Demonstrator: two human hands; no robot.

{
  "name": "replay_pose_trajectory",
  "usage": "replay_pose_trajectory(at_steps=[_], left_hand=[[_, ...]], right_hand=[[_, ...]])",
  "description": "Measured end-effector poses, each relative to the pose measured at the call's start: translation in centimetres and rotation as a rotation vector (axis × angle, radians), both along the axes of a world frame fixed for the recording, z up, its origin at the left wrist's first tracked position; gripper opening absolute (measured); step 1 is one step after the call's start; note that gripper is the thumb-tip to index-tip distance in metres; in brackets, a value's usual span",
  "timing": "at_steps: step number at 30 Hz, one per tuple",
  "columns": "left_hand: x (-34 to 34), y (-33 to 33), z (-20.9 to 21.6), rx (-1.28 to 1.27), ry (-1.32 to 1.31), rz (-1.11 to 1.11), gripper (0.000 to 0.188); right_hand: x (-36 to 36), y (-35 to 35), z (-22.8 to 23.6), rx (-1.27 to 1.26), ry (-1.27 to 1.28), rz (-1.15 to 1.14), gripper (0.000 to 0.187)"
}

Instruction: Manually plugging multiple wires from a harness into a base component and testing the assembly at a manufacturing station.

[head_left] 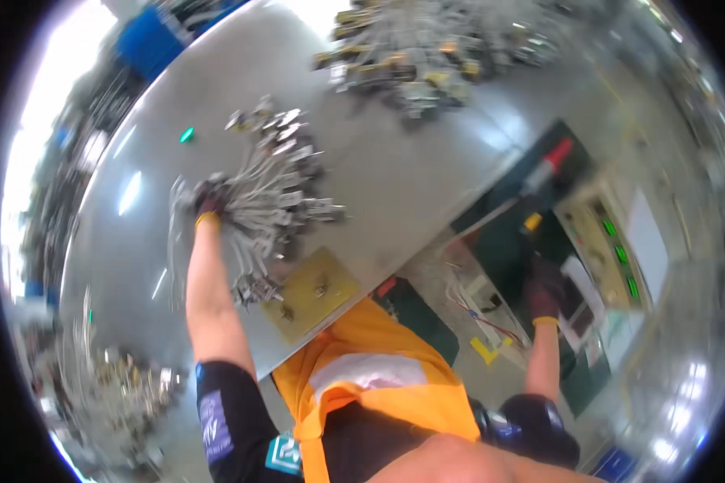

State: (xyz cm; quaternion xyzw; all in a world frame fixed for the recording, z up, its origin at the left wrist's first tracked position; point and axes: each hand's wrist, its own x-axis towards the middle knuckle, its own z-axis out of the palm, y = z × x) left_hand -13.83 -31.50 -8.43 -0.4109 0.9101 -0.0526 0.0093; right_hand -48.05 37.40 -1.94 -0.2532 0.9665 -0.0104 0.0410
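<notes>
My left hand (pixel 211 197), in a dark glove with a yellow cuff, is closed round the gathered end of a bundle of white cables (pixel 258 197). Their metal connectors fan out to the right across the steel table (pixel 362 153). My right hand (pixel 544 288), gloved the same way, is over a dark green mat (pixel 503 249), beside a beige instrument (pixel 604 241) with green lit digits. Motion blur hides its fingers. Just beyond it is a small yellow-tipped object (pixel 532 223); whether the hand touches it I cannot tell.
A large heap of similar cables (pixel 435 56) lies at the far side. A yellow board (pixel 314 294) with small metal parts sits at the near table edge. A red-handled tool (pixel 549 161) rests on the mat's far end. Blue bins (pixel 149 42) stand at far left.
</notes>
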Motion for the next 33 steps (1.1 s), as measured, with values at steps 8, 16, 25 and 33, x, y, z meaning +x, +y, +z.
replay_pose_trajectory(at_steps=[8, 16, 25, 33], left_hand=[[1.1, 1.6, 6.0, 0.233, 0.202, 0.213, 0.033], [-2.8, 3.0, 6.9, 0.092, -0.001, -0.006, 0.037], [-2.0, 21.5, 15.2, 0.696, 1.412, 0.165, 0.044], [-1.7, 32.0, 15.7, 0.063, 0.464, 0.011, 0.094]], right_hand=[[-2.9, 2.3, -0.4, -0.486, 0.151, -0.019, 0.02], [-1.9, -5.6, 2.6, -1.582, -1.087, -0.312, 0.021], [5.0, -21.1, 4.0, -1.104, -1.304, 0.065, 0.023], [10.5, -30.6, 2.4, -1.15, -1.389, 0.207, 0.055]])
